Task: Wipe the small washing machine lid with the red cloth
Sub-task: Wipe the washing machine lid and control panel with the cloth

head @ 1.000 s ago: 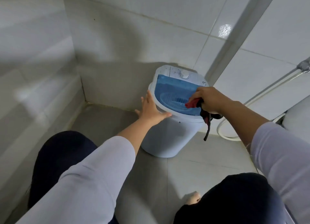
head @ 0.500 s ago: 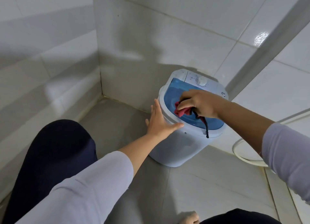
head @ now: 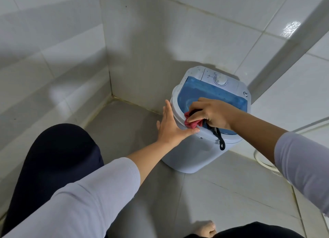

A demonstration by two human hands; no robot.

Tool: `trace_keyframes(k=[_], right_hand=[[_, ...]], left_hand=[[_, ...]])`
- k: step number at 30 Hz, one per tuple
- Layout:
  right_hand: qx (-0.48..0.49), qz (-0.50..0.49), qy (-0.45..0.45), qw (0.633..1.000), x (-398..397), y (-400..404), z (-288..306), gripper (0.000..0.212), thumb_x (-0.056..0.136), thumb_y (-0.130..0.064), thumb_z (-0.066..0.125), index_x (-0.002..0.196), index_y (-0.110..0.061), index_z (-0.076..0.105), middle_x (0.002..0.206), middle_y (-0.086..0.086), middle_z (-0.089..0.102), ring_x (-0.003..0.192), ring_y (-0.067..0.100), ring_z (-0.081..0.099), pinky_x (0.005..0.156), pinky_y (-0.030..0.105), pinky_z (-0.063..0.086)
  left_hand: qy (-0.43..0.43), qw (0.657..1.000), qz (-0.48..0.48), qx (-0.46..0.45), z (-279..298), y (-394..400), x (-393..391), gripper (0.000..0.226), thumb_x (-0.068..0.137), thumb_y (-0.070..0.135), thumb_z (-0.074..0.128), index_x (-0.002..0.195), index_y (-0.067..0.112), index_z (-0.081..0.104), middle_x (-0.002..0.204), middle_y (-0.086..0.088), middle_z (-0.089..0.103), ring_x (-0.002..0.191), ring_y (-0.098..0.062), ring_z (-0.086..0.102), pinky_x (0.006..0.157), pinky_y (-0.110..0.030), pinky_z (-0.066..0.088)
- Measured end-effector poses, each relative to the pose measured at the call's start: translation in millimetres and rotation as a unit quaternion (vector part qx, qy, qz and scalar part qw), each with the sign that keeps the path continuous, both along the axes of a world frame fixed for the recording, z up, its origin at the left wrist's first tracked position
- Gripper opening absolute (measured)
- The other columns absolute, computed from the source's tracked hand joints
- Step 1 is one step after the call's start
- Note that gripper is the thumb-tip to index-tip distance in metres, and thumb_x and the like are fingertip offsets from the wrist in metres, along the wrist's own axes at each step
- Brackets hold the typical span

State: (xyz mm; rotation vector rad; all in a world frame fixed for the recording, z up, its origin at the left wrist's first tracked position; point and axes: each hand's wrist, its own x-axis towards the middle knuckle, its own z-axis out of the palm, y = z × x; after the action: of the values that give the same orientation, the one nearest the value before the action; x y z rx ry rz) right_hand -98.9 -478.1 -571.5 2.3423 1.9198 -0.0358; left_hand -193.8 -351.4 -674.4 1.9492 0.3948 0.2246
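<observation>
A small white washing machine stands on the floor against the tiled wall. Its translucent blue lid lies flat on top, with a white dial panel behind it. My right hand grips a bunched red cloth and presses it on the lid's front left rim. A black cord hangs from that hand over the machine's front. My left hand lies flat against the machine's left side, fingers spread, thumb on the rim.
Tiled walls meet in a corner left of the machine. A white hose curls on the floor at the right. My dark-clothed knee is at lower left and my bare toes show at the bottom.
My right hand has slid the red cloth from the lid's right side across to its front left rim. The view has shifted, so the machine sits further right. My left hand stays on the machine.
</observation>
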Motion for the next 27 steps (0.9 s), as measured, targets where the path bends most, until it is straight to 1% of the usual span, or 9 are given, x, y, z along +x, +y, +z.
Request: trace_keyframes(k=[3,5,8,11,14,19,22,24,27], right_hand=[[0.006,-0.01,0.007,1.0,2.6,10.6,-2.0,0.052,0.062,0.012,0.07,0.102,-0.022,0.074,0.101,0.004,0.068,0.084,0.029,0.059,0.061,0.035,0.053],[0.014,-0.018,0.013,1.0,4.6,18.3,-3.4,0.05,0.067,0.011,0.068,0.103,-0.022,0.074,0.102,0.004,0.067,0.086,0.028,0.058,0.065,0.037,0.052],[0.019,-0.039,0.025,0.999,8.3,28.6,-4.3,0.049,0.073,0.011,0.063,0.109,-0.022,0.072,0.106,0.005,0.065,0.093,0.028,0.055,0.074,0.038,0.051],[0.016,-0.063,0.031,0.997,12.7,38.6,-4.1,0.05,0.076,0.01,0.06,0.113,-0.023,0.071,0.109,0.006,0.063,0.098,0.028,0.053,0.079,0.037,0.048],[-0.003,-0.091,0.025,0.995,16.2,50.1,-1.5,0.047,0.082,0.005,0.058,0.118,-0.023,0.067,0.113,0.007,0.059,0.105,0.029,0.051,0.087,0.042,0.048],[-0.024,-0.129,0.003,0.991,23.6,67.1,1.0,0.041,0.088,-0.001,0.054,0.118,-0.025,0.067,0.11,0.007,0.056,0.105,0.029,0.05,0.087,0.04,0.047],[-0.039,-0.147,-0.008,0.988,27.3,76.2,5.7,0.045,0.086,0.003,0.053,0.117,-0.026,0.067,0.111,0.009,0.056,0.106,0.031,0.053,0.083,0.036,0.046],[-0.033,-0.171,-0.001,0.985,31.0,78.5,13.0,0.05,0.081,0.008,0.051,0.114,-0.025,0.069,0.11,0.011,0.055,0.104,0.032,0.055,0.083,0.037,0.046],[0.013,-0.218,0.007,0.976,39.8,74.0,25.7,0.052,0.076,0.012,0.049,0.114,-0.019,0.066,0.112,0.013,0.055,0.103,0.034,0.055,0.087,0.043,0.046]], left_hand=[[-0.002,1.0,-0.004,-0.001,-2.1,-0.2,1.0,0.137,0.057,0.064,0.076,0.15,0.025,-0.016,0.162,0.009,0.002,0.15,-0.012,0.004,0.118,-0.058,0.005],[-0.001,1.0,-0.007,0.0,-2.4,0.3,1.4,0.136,0.058,0.063,0.076,0.15,0.024,-0.016,0.162,0.009,0.0,0.15,-0.012,0.003,0.119,-0.057,0.004],[-0.002,1.0,-0.012,-0.001,-2.4,0.3,0.9,0.135,0.06,0.062,0.076,0.15,0.024,-0.018,0.162,0.009,-0.002,0.15,-0.012,0.001,0.119,-0.056,0.001],[-0.004,1.0,-0.014,-0.007,-2.4,-0.1,0.5,0.135,0.062,0.062,0.076,0.149,0.024,-0.019,0.162,0.008,-0.004,0.15,-0.012,-0.001,0.119,-0.054,-0.001],[-0.004,1.0,-0.012,-0.008,-1.7,-0.7,0.7,0.136,0.061,0.062,0.076,0.149,0.024,-0.019,0.162,0.007,-0.003,0.15,-0.012,-0.001,0.119,-0.053,-0.002],[-0.001,1.0,-0.015,-0.006,-0.9,-0.1,0.1,0.135,0.062,0.06,0.076,0.149,0.024,-0.02,0.162,0.009,-0.005,0.15,-0.011,-0.003,0.119,-0.053,-0.003],[0.005,1.0,-0.023,-0.008,-0.3,1.7,-0.3,0.134,0.062,0.061,0.075,0.149,0.025,-0.02,0.162,0.01,-0.006,0.149,-0.01,-0.004,0.118,-0.054,-0.003],[0.005,1.0,-0.026,-0.003,0.3,6.1,-0.3,0.13,0.065,0.063,0.072,0.149,0.025,-0.019,0.162,0.011,-0.002,0.15,-0.011,0.0,0.119,-0.055,0.0],[-0.013,1.0,-0.012,-0.023,2.2,20.9,3.2,0.12,0.072,0.062,0.067,0.151,0.024,-0.015,0.159,0.014,0.017,0.148,-0.015,0.015,0.119,-0.057,0.012]])
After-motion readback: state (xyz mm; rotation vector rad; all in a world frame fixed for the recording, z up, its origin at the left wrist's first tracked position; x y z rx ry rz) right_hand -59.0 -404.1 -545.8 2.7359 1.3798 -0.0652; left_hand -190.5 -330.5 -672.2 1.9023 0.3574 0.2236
